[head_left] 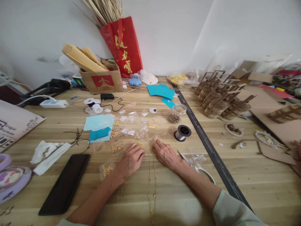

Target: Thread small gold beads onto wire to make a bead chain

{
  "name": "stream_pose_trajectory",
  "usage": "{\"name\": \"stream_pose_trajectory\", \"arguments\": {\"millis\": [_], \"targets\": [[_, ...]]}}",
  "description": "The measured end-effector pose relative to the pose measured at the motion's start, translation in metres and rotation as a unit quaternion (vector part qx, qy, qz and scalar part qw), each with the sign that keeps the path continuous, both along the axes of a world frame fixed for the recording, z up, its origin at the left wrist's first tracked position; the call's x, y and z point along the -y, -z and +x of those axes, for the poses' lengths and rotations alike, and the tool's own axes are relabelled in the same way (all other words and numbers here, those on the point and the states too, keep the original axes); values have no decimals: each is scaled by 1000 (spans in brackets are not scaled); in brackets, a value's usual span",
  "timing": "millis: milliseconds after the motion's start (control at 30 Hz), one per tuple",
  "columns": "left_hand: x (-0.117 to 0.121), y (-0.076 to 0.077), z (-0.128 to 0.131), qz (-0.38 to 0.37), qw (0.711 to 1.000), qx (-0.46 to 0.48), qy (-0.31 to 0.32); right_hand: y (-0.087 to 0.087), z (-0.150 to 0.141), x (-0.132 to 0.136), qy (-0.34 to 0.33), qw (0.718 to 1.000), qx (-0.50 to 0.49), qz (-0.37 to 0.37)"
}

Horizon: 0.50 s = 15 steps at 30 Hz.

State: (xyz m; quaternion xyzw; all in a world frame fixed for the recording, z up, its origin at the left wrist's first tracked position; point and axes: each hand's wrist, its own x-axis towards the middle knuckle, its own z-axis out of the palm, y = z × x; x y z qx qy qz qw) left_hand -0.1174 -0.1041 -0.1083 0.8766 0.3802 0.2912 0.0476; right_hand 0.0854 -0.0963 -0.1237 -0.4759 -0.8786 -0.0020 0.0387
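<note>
My left hand (130, 160) and my right hand (166, 153) rest on the wooden table (235, 188), close together, fingers curled down toward small gold beads (143, 145). What the fingertips pinch is too small to make out. A gold bead chain (152, 182) runs from between the hands toward me. Several small clear bags of gold and silver beads (131, 125) lie spread just beyond the hands. A bag of gold beads (107, 169) sits by my left wrist.
A black phone (64, 183) lies at the left, white cloth (48, 153) beside it. A thread spool (182, 132), a bead dish (174, 118), blue paper (98, 127), a cardboard box (101, 78), a red bag (123, 47) and wooden lattice models (221, 97) stand farther back. Another person's hand (296, 150) shows at the right edge.
</note>
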Motion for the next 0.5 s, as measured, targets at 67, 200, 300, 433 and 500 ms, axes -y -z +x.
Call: {"name": "stream_pose_trajectory", "arguments": {"millis": [67, 200, 300, 433, 500], "targets": [[0, 1, 0, -6, 1000, 6, 3, -2, 0, 1, 0, 1000, 6, -3], [-1, 3, 0, -13, 1000, 27, 1, -8, -1, 3, -4, 1000, 23, 0], [-2, 4, 0, -17, 998, 52, -2, -12, -1, 4, -4, 999, 34, 1], [-4, 4, 0, -33, 995, 91, -6, -12, -1, 4, -7, 999, 34, -1], [-4, 6, 0, -46, 993, 107, -8, -10, -1, 4, -6, 999, 31, -4]]}}
